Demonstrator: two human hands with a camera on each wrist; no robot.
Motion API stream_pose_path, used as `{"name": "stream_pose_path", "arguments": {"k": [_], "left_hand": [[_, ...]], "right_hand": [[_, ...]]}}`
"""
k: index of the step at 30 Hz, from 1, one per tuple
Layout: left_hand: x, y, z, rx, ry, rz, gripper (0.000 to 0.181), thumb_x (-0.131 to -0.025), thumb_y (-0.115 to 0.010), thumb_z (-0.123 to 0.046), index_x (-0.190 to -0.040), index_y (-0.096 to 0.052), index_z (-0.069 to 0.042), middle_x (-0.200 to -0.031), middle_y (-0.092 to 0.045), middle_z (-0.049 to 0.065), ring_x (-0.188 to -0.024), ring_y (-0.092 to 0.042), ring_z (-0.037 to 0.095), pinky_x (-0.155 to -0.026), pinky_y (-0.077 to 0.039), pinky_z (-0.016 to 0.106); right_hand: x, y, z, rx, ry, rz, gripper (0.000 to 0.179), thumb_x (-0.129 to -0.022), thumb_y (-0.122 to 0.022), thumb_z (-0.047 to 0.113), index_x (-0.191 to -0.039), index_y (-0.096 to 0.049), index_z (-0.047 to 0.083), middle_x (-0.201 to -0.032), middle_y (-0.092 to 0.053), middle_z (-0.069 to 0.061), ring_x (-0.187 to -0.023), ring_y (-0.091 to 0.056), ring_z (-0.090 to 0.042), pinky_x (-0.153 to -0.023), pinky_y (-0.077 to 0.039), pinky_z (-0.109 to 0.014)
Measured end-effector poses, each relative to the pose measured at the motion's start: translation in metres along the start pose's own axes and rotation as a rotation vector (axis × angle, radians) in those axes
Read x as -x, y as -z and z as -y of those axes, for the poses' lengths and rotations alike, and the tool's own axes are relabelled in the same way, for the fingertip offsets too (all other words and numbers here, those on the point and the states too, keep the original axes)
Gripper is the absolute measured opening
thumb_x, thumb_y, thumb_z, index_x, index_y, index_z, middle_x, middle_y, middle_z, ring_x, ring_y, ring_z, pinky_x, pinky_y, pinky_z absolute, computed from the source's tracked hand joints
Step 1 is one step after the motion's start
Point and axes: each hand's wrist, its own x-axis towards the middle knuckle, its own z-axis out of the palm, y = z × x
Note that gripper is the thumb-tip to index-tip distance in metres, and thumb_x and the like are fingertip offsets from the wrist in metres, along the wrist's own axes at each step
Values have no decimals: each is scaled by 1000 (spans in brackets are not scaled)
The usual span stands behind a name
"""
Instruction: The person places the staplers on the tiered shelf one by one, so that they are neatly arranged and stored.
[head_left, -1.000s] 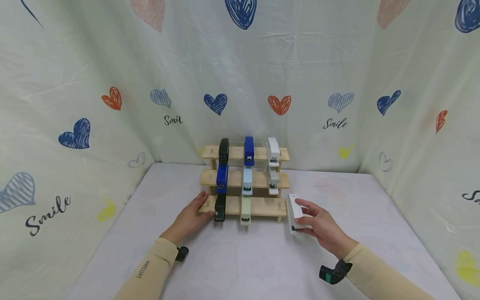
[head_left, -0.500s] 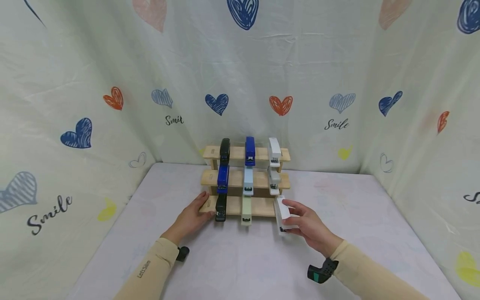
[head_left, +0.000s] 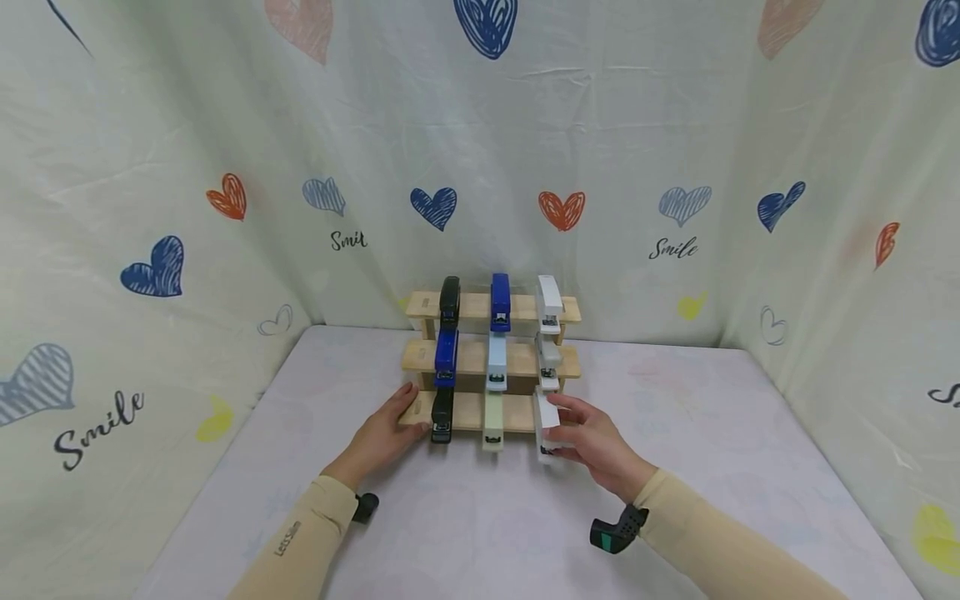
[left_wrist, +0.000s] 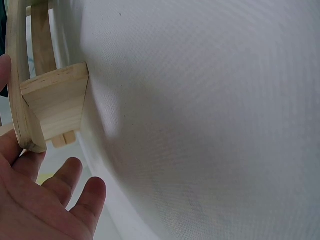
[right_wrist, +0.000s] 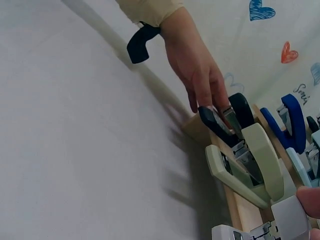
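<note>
My right hand [head_left: 600, 448] pinches a white stapler [head_left: 544, 423] from its right side. That stapler lies on the right part of the lowest step of a wooden tiered rack [head_left: 462, 410], its front end past the step's edge. At the right wrist view's bottom edge, the same white stapler [right_wrist: 291, 220] is partly cut off. My left hand [head_left: 381, 435] grips the left end of the lowest step, with the step's end between thumb and fingers in the left wrist view. Beside it stands a black stapler [head_left: 442, 415]; a pale green stapler [head_left: 492, 421] sits mid-step.
On the middle step are a blue stapler [head_left: 446, 358], a light blue stapler [head_left: 497, 362] and a grey-white stapler [head_left: 548, 362]. The top step bears a black stapler [head_left: 449, 302], a blue stapler [head_left: 500, 302] and a white stapler [head_left: 549, 302]. A patterned curtain [head_left: 622, 150] hangs behind the white table [head_left: 465, 533].
My right hand has carried the white stapler leftward from beside the rack onto the right part of the lowest step. My left hand keeps its place on the step's left end.
</note>
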Motion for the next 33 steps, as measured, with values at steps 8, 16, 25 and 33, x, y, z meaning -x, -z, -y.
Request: {"name": "stream_pose_path", "arguments": {"k": [8, 16, 25, 33], "left_hand": [[-1, 0, 0, 0, -10, -2, 75, -97, -67, -33, -156, -30, -5, -163, -23, 12, -147, -23, 35, -116, -25, 53], [-2, 0, -1, 1, 0, -5, 75, -97, -67, -32, -156, -30, -5, -163, -23, 12, -147, -23, 35, -116, -25, 53], [0, 0, -2, 8, -3, -7, 75, -96, -68, -31, -156, -31, -5, -163, -23, 13, -147, -23, 36, -115, -25, 53], [1, 0, -2, 7, -3, -7, 74, -97, -67, -31, -156, -31, -4, -163, -23, 12, -147, -23, 36, -115, -25, 54]], "right_hand": [[-4, 1, 1, -19, 6, 1, 59, -89, -71, 1, -144, -52, 11, -142, -42, -23, -107, -59, -32, -92, -53, -50], [-4, 3, 4, -20, 4, 9, 59, -90, -71, 2, -145, -49, 8, -141, -42, -25, -106, -59, -31, -92, -53, -49], [-4, 3, 4, -23, 1, 9, 59, -89, -71, 1, -144, -51, 7, -141, -41, -24, -103, -60, -30, -91, -54, -49], [-5, 4, 2, -40, 0, 4, 55, -89, -72, 0, -140, -52, 5, -138, -43, -23, -101, -60, -29, -90, -54, -48]]}}
